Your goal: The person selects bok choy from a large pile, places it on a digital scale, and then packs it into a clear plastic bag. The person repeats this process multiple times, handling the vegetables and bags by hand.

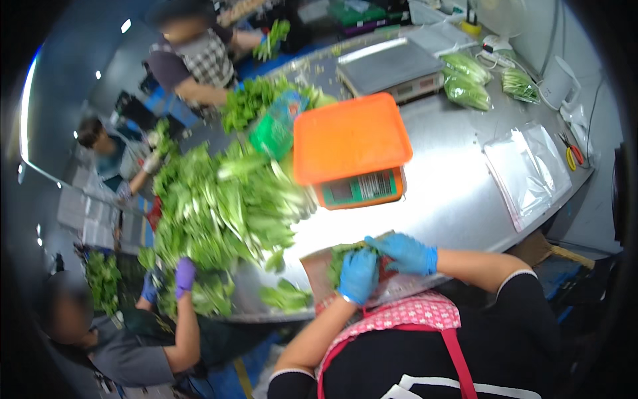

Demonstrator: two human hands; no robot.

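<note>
Both my hands wear blue gloves and meet over a clear plastic bag (319, 272) at the near edge of the metal table. Leafy greens (340, 259) lie in or under the bag's film; which one I cannot tell. My left hand (359, 275) presses on the greens with bent fingers. My right hand (404, 253) is close beside it, fingertips at the far edge of the bag; its exact grip is blurred. Beyond them stands an orange scale (353, 137) with a flat tray. A large heap of leafy greens (224, 199) lies left of the scale.
Loose greens (285, 295) lie by the near edge. At right are a stack of clear bags (531, 172), scissors (571, 151) and bagged greens (466, 82). A grey scale (391, 67) stands farther back. Co-workers handle greens at left, one wearing purple gloves (185, 277).
</note>
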